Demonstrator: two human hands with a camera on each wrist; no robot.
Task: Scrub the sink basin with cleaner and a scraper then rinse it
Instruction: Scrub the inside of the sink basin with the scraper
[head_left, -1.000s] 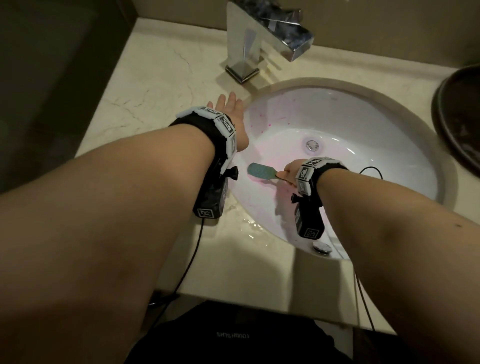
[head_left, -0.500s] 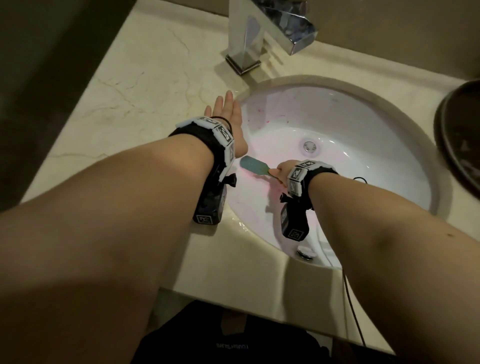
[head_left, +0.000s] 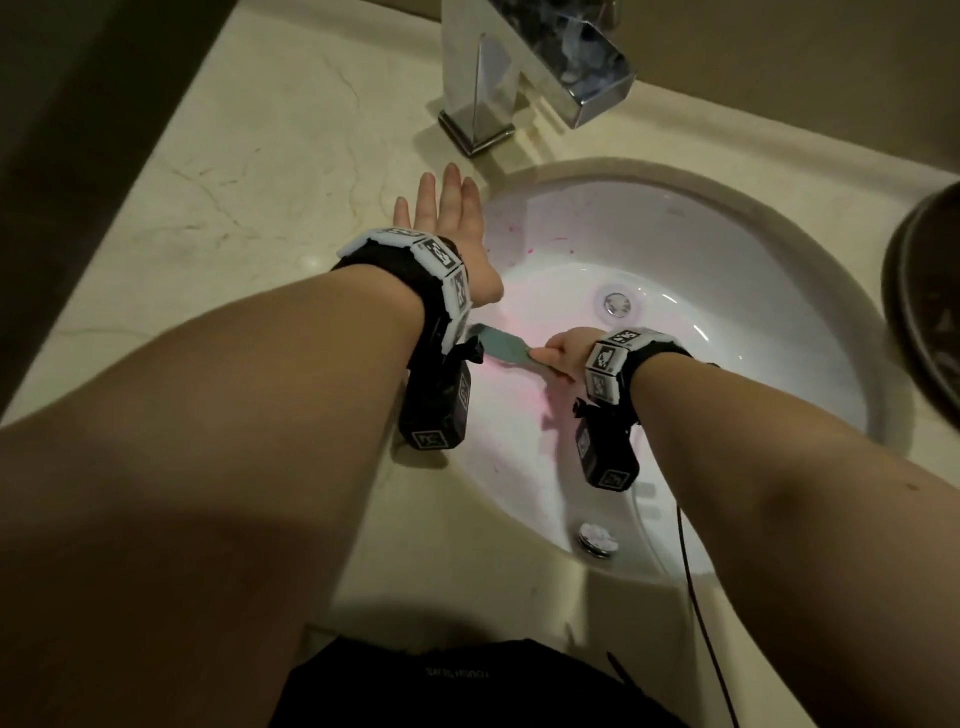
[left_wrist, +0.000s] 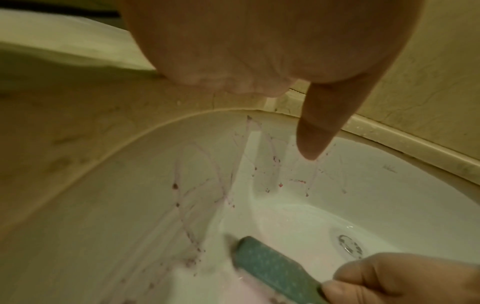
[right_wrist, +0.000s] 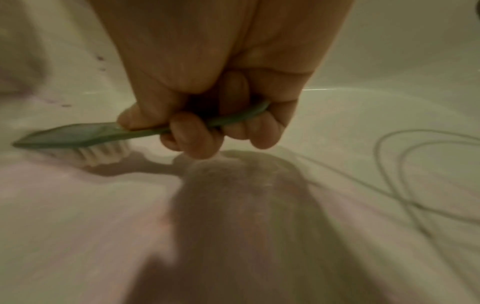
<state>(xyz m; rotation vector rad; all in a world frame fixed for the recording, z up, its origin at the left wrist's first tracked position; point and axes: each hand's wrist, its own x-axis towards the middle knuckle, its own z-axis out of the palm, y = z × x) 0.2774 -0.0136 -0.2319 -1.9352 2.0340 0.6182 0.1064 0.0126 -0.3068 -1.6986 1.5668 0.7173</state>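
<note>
The white sink basin (head_left: 727, 270) carries pink cleaner film and magenta specks on its left wall. My right hand (head_left: 563, 351) grips the handle of a green scrub brush (head_left: 501, 349) with white bristles (right_wrist: 103, 152), which press on the basin's left slope. In the right wrist view my fingers (right_wrist: 192, 135) curl around the green brush (right_wrist: 78, 133). The brush head (left_wrist: 272, 265) shows low in the left wrist view, below pink streaks. My left hand (head_left: 441, 208) lies flat, fingers straight, on the counter at the basin's left rim, its thumb (left_wrist: 317, 131) hanging over the edge.
A chrome faucet (head_left: 519, 78) stands behind the basin. The drain (head_left: 616, 303) sits in the middle, an overflow fitting (head_left: 597, 538) on the near wall. Beige marble counter (head_left: 249, 171) spreads left. A dark round vessel (head_left: 930, 312) sits at the right. A thin black cable (head_left: 696, 597) trails from my right wrist.
The brush has slid left and slightly up along the basin's left wall, with my right hand following. My left hand has stayed flat on the rim.
</note>
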